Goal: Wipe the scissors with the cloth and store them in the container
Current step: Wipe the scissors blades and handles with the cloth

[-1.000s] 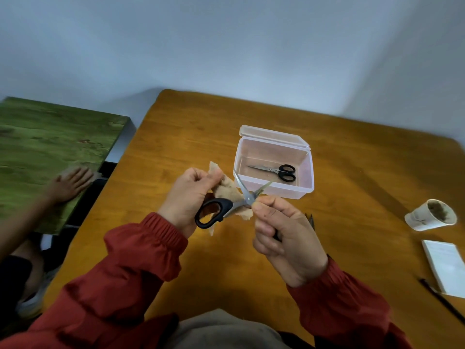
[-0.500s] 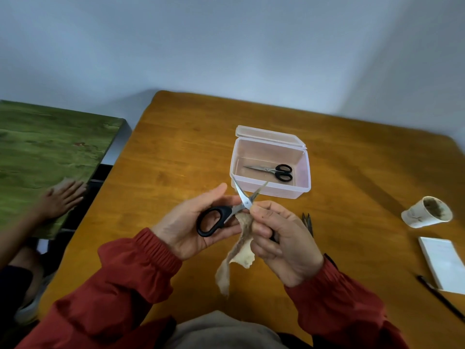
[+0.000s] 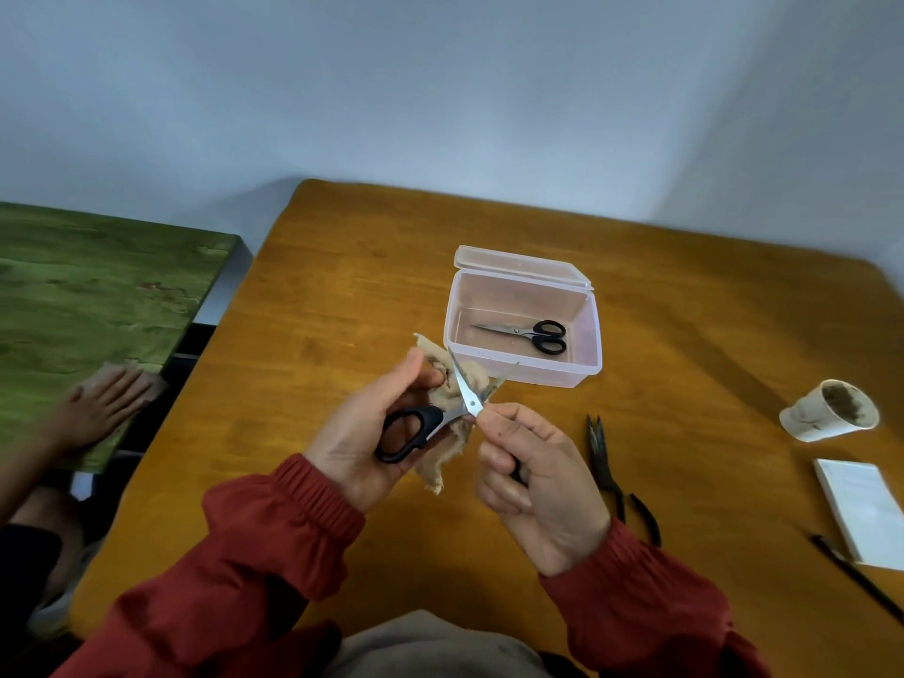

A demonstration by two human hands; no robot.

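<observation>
- Gripping scissors [image 3: 472,403] and cloth [image 3: 437,466] in left hand [image 3: 357,435] fingers over the tabletop [image 3: 342,305], blades spread for wiping.
- Curling right hand [image 3: 540,489] fingers round the other loop, steadying.

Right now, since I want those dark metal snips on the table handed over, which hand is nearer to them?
Right. The right hand sits just left of the dark metal snips; the left hand is farther left, holding the beige cloth against the black-handled scissors.
</observation>
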